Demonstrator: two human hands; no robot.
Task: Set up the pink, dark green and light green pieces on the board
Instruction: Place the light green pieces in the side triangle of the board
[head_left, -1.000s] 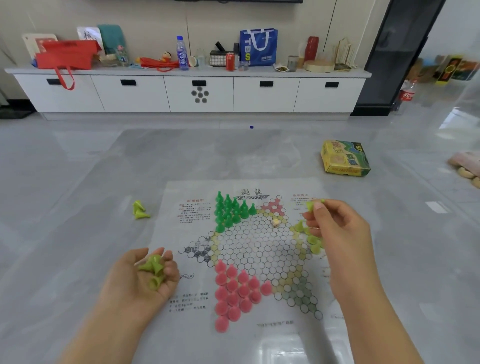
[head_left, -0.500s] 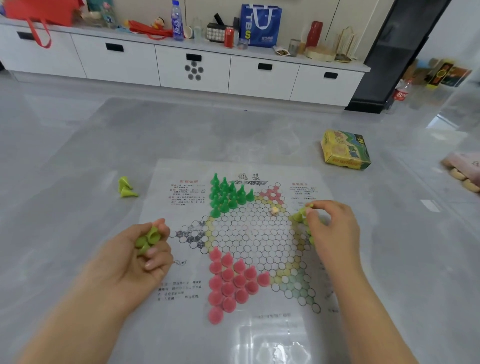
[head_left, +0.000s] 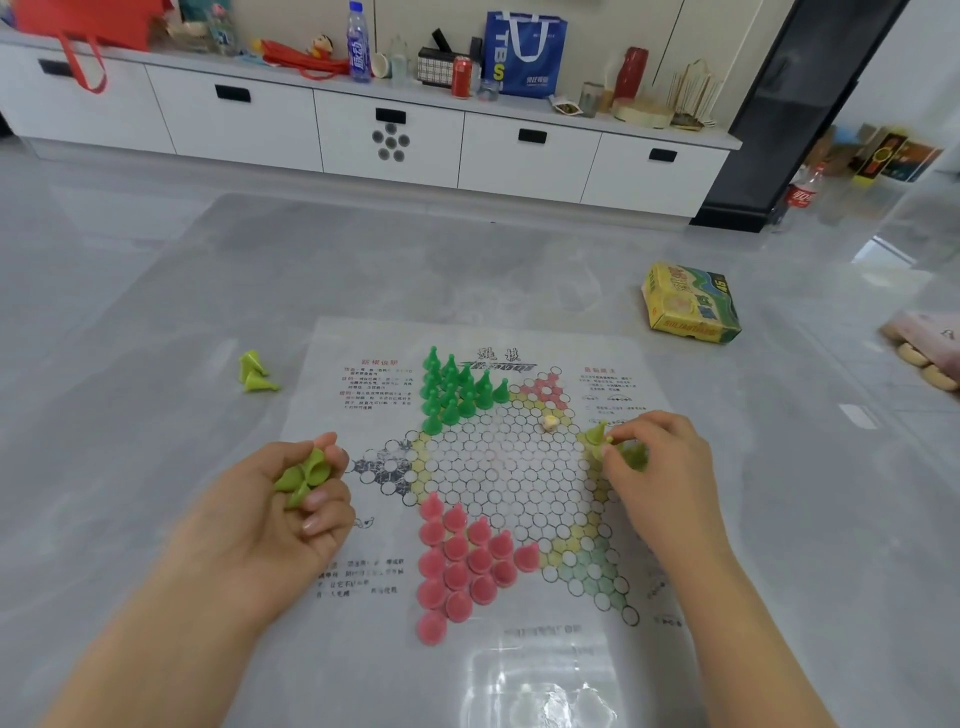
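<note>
Your left hand (head_left: 280, 499) cups several light green pieces (head_left: 304, 475) in curled fingers. Your right hand (head_left: 660, 467) pinches one light green piece (head_left: 597, 436) at the board (head_left: 363, 571).

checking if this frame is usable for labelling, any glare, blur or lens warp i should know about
Head view: a bright glare patch washes out the near edge of the board; the wide lens bows the cabinet line and stretches the forearms at the bottom corners; the right hand and the light green pieces under it look slightly soft; the pink pieces and dark green pieces read sharply.
</note>
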